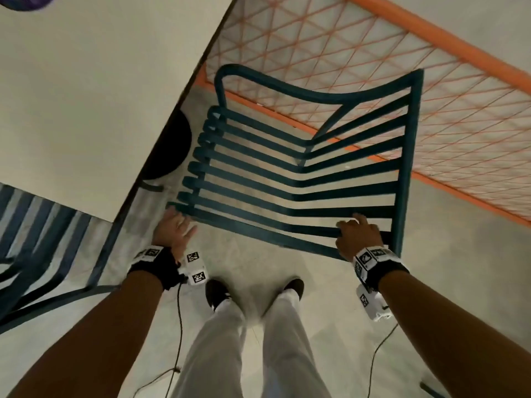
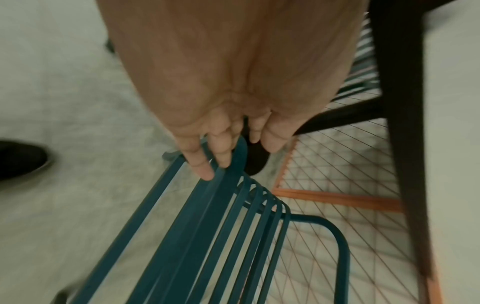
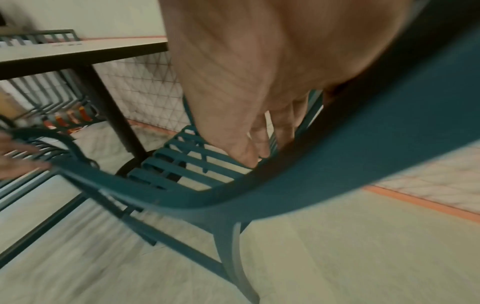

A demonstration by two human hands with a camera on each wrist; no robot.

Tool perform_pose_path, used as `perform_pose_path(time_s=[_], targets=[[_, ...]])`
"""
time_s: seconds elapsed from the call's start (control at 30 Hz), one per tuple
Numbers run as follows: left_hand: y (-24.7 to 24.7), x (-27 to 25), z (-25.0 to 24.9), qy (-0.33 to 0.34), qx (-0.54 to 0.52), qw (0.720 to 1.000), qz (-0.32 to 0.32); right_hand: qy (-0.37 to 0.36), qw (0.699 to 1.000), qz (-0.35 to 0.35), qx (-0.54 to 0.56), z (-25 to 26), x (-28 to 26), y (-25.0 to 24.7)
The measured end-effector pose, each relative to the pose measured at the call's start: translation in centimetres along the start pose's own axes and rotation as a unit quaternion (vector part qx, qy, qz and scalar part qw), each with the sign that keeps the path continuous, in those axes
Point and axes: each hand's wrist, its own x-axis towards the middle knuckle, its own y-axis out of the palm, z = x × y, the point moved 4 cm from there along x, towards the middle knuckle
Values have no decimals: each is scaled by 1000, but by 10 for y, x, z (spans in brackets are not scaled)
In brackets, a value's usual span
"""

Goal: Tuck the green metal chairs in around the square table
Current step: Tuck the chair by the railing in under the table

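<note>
A green slatted metal chair (image 1: 411, 139) stands on the floor in front of me, its seat facing the white square table (image 1: 71, 96) and mostly outside the table's edge. My left hand (image 1: 175, 228) rests with straight fingers on the left end of the chair's back. In the left wrist view, the fingertips (image 2: 205, 172) of that hand (image 2: 221, 144) touch the back slats (image 2: 207, 226). My right hand (image 1: 357, 234) is curled over the top rail at the right end. In the right wrist view, that hand's (image 3: 246, 82) fingers hook behind the rail (image 3: 363, 144).
A second green chair (image 1: 34, 225) stands at the lower left, beside the table's corner. An orange mesh fence (image 1: 373, 53) runs close behind the chair at the right. The table's black round base (image 1: 172, 147) sits under its edge. My feet (image 1: 218, 291) and wrist cables are below.
</note>
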Motion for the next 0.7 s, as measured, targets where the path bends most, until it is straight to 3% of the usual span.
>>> perform_pose_path(time_s=[0.1, 0.17, 0.23, 0.33, 0.4, 0.5, 0.7], targets=[[9, -21, -40, 86, 206, 971, 86, -17, 999, -10, -28, 22, -7, -4], [12, -37, -44, 99, 393, 908, 102, -21, 1000, -2, -5, 31, -11, -12], [0, -43, -28, 102, 552, 823, 89, -16, 999, -8, 34, 30, -14, -18], [-29, -57, 11, 81, 661, 738, 104, -30, 994, -87, 51, 19, -25, -42], [-37, -72, 31, 63, 675, 728, 97, -45, 988, -145, 42, 7, -31, -58], [-21, -99, 49, 52, 656, 747, 90, -67, 981, -172, 67, -16, -35, -72], [93, -154, 48, 174, 649, 731, 116, -88, 968, -220, 88, -53, -31, -80]])
